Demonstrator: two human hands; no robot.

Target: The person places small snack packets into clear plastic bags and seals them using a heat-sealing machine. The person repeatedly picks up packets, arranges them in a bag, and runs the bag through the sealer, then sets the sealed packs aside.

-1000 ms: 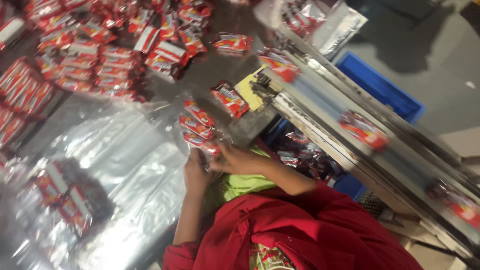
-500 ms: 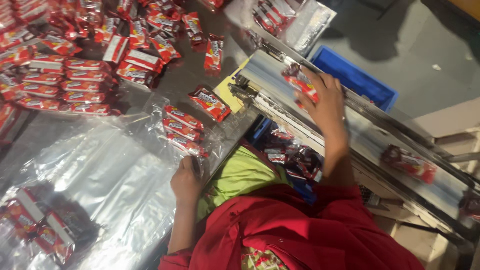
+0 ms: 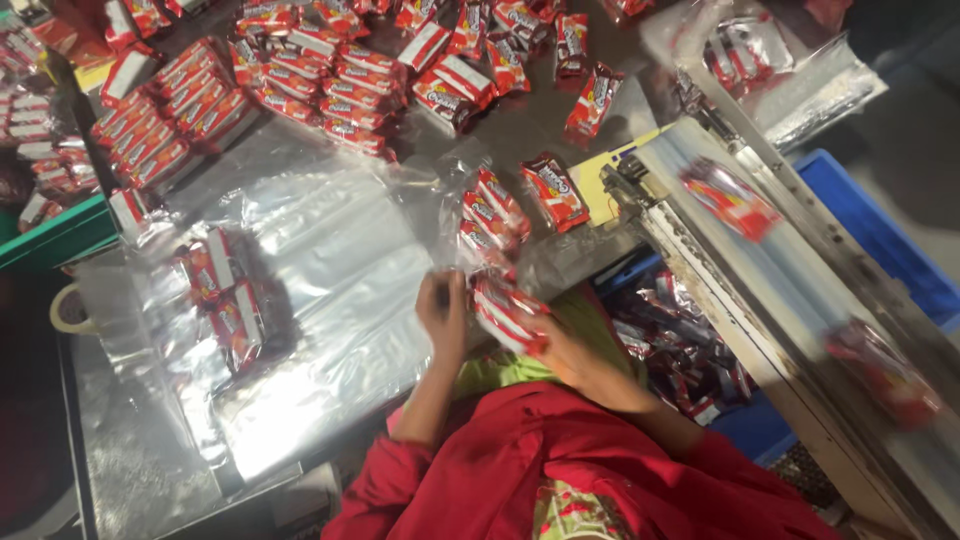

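My right hand (image 3: pixel 560 345) holds a snack pack (image 3: pixel 508 312) just beside my left hand (image 3: pixel 443 312), at the near edge of the table (image 3: pixel 130 450). A few packs sit in a clear bag (image 3: pixel 492 215) right behind my hands. Far behind lies a big pile of packs (image 3: pixel 330 60). On my right runs a belt (image 3: pixel 790 290) — two packs ride on it — with a bin (image 3: pixel 880 240) past it.

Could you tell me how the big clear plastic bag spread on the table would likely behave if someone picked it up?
The clear plastic bag would probably go floppy: it lies flat and wrinkled, without stiffness. It looks thin and see-through, so likely very light. Its glossy sheen suggests a slippery surface, so the red snack packets inside it might slide.
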